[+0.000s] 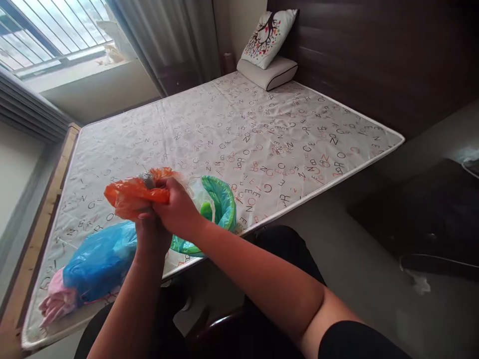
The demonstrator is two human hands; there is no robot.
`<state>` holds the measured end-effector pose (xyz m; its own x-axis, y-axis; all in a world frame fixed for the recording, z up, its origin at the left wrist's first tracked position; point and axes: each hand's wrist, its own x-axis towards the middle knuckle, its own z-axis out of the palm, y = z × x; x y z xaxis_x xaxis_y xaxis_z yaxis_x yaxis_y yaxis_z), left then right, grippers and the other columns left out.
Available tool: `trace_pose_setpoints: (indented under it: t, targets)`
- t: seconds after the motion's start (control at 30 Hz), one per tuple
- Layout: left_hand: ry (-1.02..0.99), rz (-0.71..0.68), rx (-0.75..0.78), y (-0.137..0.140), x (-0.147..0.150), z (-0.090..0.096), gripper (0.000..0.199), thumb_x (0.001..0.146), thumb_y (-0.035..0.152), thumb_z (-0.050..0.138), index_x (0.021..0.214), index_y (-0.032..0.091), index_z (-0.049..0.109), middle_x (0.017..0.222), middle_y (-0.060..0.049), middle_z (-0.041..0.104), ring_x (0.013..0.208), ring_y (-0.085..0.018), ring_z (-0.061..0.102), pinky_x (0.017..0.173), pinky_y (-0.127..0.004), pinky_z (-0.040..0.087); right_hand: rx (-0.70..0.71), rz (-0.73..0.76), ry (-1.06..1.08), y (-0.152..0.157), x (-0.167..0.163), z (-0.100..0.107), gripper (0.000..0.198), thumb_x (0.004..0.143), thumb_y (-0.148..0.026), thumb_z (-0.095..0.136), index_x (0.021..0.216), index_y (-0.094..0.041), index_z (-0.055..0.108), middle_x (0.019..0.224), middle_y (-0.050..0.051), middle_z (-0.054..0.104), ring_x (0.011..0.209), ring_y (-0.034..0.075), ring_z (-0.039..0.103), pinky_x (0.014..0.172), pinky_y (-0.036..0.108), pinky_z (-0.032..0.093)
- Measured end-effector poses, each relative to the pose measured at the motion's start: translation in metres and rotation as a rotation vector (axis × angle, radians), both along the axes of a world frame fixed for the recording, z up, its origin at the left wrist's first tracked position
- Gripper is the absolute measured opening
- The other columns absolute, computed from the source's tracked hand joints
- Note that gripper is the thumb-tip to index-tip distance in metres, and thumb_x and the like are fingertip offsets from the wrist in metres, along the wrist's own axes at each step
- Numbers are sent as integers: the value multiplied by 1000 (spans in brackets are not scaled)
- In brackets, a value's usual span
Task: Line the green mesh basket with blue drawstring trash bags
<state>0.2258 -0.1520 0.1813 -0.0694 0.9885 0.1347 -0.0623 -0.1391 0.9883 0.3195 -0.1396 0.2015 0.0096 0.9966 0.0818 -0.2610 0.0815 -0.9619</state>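
Observation:
Both of my hands are together over the near part of the mattress, closed around a crumpled orange plastic bag (129,195). My right hand (178,207) grips its right side, the fingers wrapped into the film. From below, my left hand (151,230) holds the same bag, its fingers partly hidden by the plastic. Something grey shows at the top of the bag, too little of it to name. Just right of my hands lies a green-rimmed bin (232,212) lined with a thin green bag. A blue plastic bag (99,257) rests to the left, with pink cloth (58,299) at its end.
The bare mattress (239,134), printed with letters, spreads out ahead. A white pillow (267,37) with a tree print leans on a beige pillow (267,72) by the dark headboard (374,60). A wooden bed rail (50,209) runs along the left. Grey curtains (175,40) hang beside the window.

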Motion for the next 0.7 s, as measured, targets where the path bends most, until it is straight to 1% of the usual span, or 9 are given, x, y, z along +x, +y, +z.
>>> trace_pose_setpoints:
  t: [0.1,0.17,0.23,0.33,0.4,0.47,0.53,0.63,0.7]
  targets:
    - [-193,94,-86,-2,-8,0,68,83,80,75,127,30,70,156,-4,65,161,-28,44,128,-35,48,188,-3,-291,-20,-9,-7,52,88,-25,66,139,-17,55,142,15,66,140,27,61,125,47,51]
    - [-251,154,-199,-2,-18,5,43,91,63,76,119,32,74,147,0,71,159,-23,48,125,-29,50,272,18,-425,-27,-11,-11,56,95,-23,59,150,-15,48,148,17,62,145,26,57,128,45,48]
    - [-253,170,-285,-1,-27,12,29,97,54,70,118,34,76,146,2,72,158,-20,48,124,-27,51,357,58,-494,-31,-13,-15,56,102,-30,56,156,-17,44,150,17,61,148,24,56,129,43,47]
    - [-290,187,-321,0,-38,21,21,99,47,66,113,37,78,144,5,74,157,-19,49,123,-30,53,539,93,-555,-39,-17,-22,55,108,-43,51,155,-15,49,153,18,61,151,24,53,128,40,48]
    - [-328,192,-296,1,-44,24,19,97,46,68,110,37,79,136,5,77,155,-21,53,123,-33,55,628,86,-620,-45,-19,-29,51,109,-44,51,151,-17,58,157,17,59,152,25,53,127,39,49]
    - [-347,160,-283,0,-50,24,19,97,47,68,107,35,79,130,3,80,151,-24,58,122,-37,56,665,30,-692,-50,-19,-33,44,108,-47,56,147,-28,67,161,10,59,154,26,52,131,41,45]
    - [-392,111,-311,-3,-54,23,21,98,46,67,108,32,79,130,1,80,149,-25,60,122,-38,56,665,-58,-756,-50,-16,-35,42,105,-54,62,144,-39,70,165,2,56,159,28,47,137,47,35]
    - [-532,78,-371,-14,-48,17,25,102,45,63,112,29,78,135,0,78,147,-22,61,120,-35,56,584,-121,-789,-42,-9,-31,66,93,-67,74,152,-39,64,178,2,38,169,36,26,140,57,23]
    - [-594,94,-345,-24,-38,13,29,103,50,61,112,29,78,134,-1,78,145,-22,63,117,-33,58,503,-83,-728,-38,-8,-26,89,83,-67,84,160,-34,54,182,6,26,171,38,19,139,60,25]
